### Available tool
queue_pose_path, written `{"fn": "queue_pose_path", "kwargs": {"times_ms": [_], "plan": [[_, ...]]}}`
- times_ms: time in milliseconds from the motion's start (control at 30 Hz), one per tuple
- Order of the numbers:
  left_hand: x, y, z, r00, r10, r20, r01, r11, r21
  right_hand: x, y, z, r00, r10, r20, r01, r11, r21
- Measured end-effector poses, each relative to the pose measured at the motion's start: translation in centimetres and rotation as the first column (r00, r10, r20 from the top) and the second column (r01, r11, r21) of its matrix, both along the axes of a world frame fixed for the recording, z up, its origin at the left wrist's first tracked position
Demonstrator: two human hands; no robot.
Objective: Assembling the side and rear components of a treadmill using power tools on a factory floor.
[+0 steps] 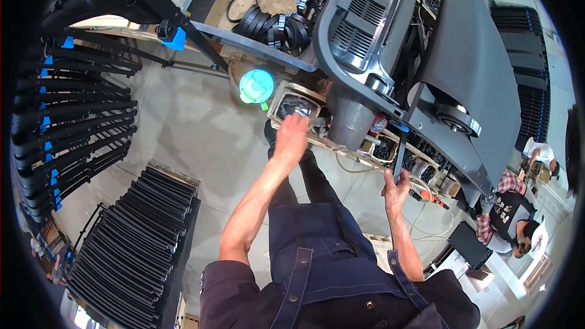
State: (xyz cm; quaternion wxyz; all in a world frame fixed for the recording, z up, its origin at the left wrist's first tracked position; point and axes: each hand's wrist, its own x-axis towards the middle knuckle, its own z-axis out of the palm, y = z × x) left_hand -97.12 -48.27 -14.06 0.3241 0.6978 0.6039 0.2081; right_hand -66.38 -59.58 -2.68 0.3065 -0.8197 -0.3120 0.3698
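My left hand (292,139) is over the near edge of a small bin (281,99) with dark parts in it. It is blurred, and its fingers are too smeared to show whether they hold anything. My right hand (396,190) is closed on the lower end of a narrow, flat dark strip (400,157). The strip runs up to the frame of a large grey-black machine (332,55), which has a slotted panel. On the machine's right side, a black pulley wheel (456,119) sits under a broad curved dark panel (466,55).
Black belts (262,27) lie on a workbench (244,41). A bright cyan-topped round container (256,85) stands near the bin. Small parts bins (384,149) line a low shelf. Stacked black bars (131,244) are at lower left. A co-worker (510,216) is at right.
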Motion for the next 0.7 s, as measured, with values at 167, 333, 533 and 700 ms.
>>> {"fn": "queue_pose_path", "kwargs": {"times_ms": [167,333,533,700], "plan": [[-1.1,3.6,-3.3,0.925,-0.215,-0.314,0.209,0.977,-0.052,-0.9,-1.2,0.7,0.999,-0.013,-0.034,0.010,0.996,-0.094],[-2.1,5.0,-3.0,0.969,-0.139,-0.204,0.137,0.990,-0.023,0.2,-2.8,1.7,0.999,-0.025,-0.045,0.020,0.993,-0.115],[-2.9,4.4,-0.7,0.988,0.014,-0.156,-0.025,0.998,-0.065,1.9,-3.7,2.4,0.998,-0.004,-0.057,-0.001,0.997,-0.080],[-3.3,3.4,0.6,0.986,0.166,-0.024,-0.167,0.985,-0.040,2.6,-3.3,2.0,0.998,0.018,-0.066,-0.024,0.995,-0.093]]}}
